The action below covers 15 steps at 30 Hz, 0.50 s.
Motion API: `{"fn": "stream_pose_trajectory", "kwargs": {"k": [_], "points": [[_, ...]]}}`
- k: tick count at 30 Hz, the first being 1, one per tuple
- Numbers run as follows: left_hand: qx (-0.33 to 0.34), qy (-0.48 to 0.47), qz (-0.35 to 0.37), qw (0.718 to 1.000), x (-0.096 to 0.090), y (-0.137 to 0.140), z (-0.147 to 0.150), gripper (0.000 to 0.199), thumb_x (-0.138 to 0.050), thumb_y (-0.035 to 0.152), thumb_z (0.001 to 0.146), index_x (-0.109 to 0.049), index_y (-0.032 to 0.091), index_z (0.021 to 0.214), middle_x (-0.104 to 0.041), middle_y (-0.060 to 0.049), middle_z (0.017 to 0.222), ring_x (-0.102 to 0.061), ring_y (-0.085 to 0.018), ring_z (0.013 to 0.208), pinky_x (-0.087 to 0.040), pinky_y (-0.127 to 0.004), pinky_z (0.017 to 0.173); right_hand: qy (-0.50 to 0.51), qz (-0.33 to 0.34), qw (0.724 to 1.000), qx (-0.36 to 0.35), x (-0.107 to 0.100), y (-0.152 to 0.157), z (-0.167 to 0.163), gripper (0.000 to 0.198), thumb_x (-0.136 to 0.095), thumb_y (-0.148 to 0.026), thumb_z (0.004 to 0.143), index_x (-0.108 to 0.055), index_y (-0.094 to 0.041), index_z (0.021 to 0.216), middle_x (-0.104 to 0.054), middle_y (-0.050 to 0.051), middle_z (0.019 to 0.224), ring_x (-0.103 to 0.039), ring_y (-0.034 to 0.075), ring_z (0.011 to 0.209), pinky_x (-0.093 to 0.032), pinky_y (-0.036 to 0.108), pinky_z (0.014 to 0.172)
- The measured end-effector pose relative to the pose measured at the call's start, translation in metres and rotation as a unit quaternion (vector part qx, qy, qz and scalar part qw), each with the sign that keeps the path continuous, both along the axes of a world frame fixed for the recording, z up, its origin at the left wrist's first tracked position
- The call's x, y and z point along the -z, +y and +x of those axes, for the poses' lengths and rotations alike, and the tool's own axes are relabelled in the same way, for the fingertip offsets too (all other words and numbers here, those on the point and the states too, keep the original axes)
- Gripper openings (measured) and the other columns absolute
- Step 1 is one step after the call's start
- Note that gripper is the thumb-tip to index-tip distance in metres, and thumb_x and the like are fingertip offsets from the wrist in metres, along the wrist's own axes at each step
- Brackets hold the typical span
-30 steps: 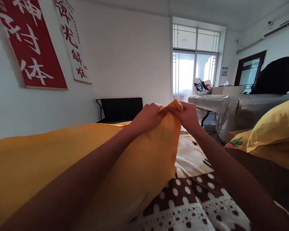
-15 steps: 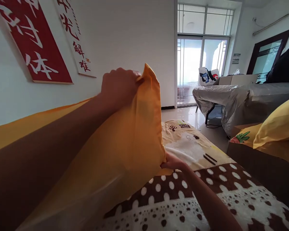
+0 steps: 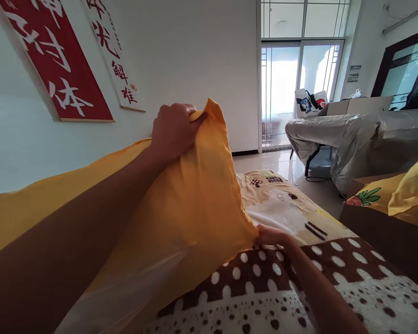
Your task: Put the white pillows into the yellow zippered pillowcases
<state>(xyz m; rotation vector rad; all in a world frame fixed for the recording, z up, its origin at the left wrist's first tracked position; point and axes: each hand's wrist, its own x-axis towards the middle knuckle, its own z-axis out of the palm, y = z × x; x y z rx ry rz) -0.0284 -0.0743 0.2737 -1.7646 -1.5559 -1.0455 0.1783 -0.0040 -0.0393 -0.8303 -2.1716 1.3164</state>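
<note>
A large yellow cloth (image 3: 209, 195) stretches from the left edge of the view to the middle, held up above a patterned blanket (image 3: 292, 222). Near its raised top corner my left hand (image 3: 176, 125) is closed round the upper edge. Lower down, my right hand (image 3: 270, 235) pinches the bottom right corner, close over the blanket. Between both hands the cloth's side edge runs slanting and slightly wrinkled. Part of the cloth is hidden behind my left forearm.
At the right stands an open brown box (image 3: 379, 241) with yellow fabric (image 3: 414, 190) on it. Behind is a plastic-covered piece of furniture (image 3: 362, 134) bearing a cardboard box (image 3: 358, 105) and a printed bag (image 3: 310, 103). A red scroll (image 3: 66, 74) hangs on the left wall.
My right hand has moved right with the lower corner, so the cloth's side edge now slants and spreads wider. My left hand keeps its hold on top. The view has shifted slightly left.
</note>
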Motion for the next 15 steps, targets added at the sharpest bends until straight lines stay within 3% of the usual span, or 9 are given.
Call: {"fn": "stream_pose_trajectory", "kwargs": {"k": [2, 4, 8, 11, 13, 15], "points": [[-0.008, 0.013, -0.009, 1.000, 0.003, 0.002, 0.009, 0.040, -0.042, 0.048, 0.084, -0.033, 0.018, 0.058, -0.030, 0.001, 0.057, -0.029, -0.009, 0.055, -0.021, -0.027, 0.057, 0.031, 0.010, 0.998, -0.057, -0.015, -0.005, 0.008, 0.043, -0.071, -0.021, 0.055, -0.067, -0.020, 0.097, -0.065, 0.000, 0.101, -0.056, 0.020, 0.094, -0.046, 0.029, 0.083], [-0.013, 0.031, -0.018, 0.999, 0.007, 0.005, 0.017, 0.041, -0.041, 0.049, 0.084, -0.037, 0.017, 0.059, -0.031, 0.001, 0.057, -0.032, -0.009, 0.055, -0.020, -0.026, 0.056, 0.098, 0.015, 0.993, -0.069, -0.025, -0.013, 0.001, 0.050, -0.071, -0.026, 0.059, -0.063, -0.022, 0.108, -0.061, 0.001, 0.112, -0.051, 0.022, 0.108, -0.043, 0.031, 0.091], [-0.046, 0.140, -0.026, 0.989, 0.025, 0.021, 0.024, 0.040, -0.033, 0.049, 0.087, -0.050, 0.017, 0.068, -0.044, -0.003, 0.059, -0.042, -0.014, 0.060, -0.024, -0.029, 0.057, 0.151, -0.007, 0.985, 0.078, -0.013, -0.019, -0.039, 0.029, -0.066, -0.026, 0.063, -0.066, -0.017, 0.090, -0.067, 0.001, 0.092, -0.058, 0.023, 0.090, -0.049, 0.031, 0.075], [-0.086, 0.260, 0.009, 0.962, 0.045, 0.035, 0.016, 0.038, -0.026, 0.037, 0.090, -0.057, 0.015, 0.094, -0.060, -0.011, 0.084, -0.053, -0.023, 0.082, -0.034, -0.035, 0.070, 0.143, 0.014, 0.976, 0.165, 0.007, -0.012, -0.057, 0.020, -0.066, -0.025, 0.062, -0.066, -0.016, 0.080, -0.067, 0.001, 0.082, -0.058, 0.023, 0.082, -0.048, 0.030, 0.067], [-0.080, 0.289, 0.002, 0.954, 0.056, 0.038, -0.001, 0.038, -0.029, 0.033, 0.089, -0.057, 0.014, 0.106, -0.060, -0.017, 0.103, -0.053, -0.029, 0.096, -0.036, -0.041, 0.078, 0.148, 0.027, 0.972, 0.183, 0.015, -0.007, -0.060, 0.022, -0.067, -0.027, 0.062, -0.066, -0.016, 0.081, -0.067, 0.000, 0.081, -0.058, 0.022, 0.081, -0.048, 0.028, 0.065], [-0.063, 0.282, -0.065, 0.955, 0.069, 0.037, -0.034, 0.034, -0.031, 0.030, 0.087, -0.061, 0.019, 0.100, -0.059, -0.018, 0.115, -0.053, -0.033, 0.102, -0.038, -0.046, 0.078, 0.151, 0.033, 0.970, 0.190, 0.020, -0.002, -0.061, 0.023, -0.066, -0.029, 0.064, -0.066, -0.018, 0.084, -0.067, -0.001, 0.082, -0.057, 0.021, 0.081, -0.047, 0.027, 0.064]]}}
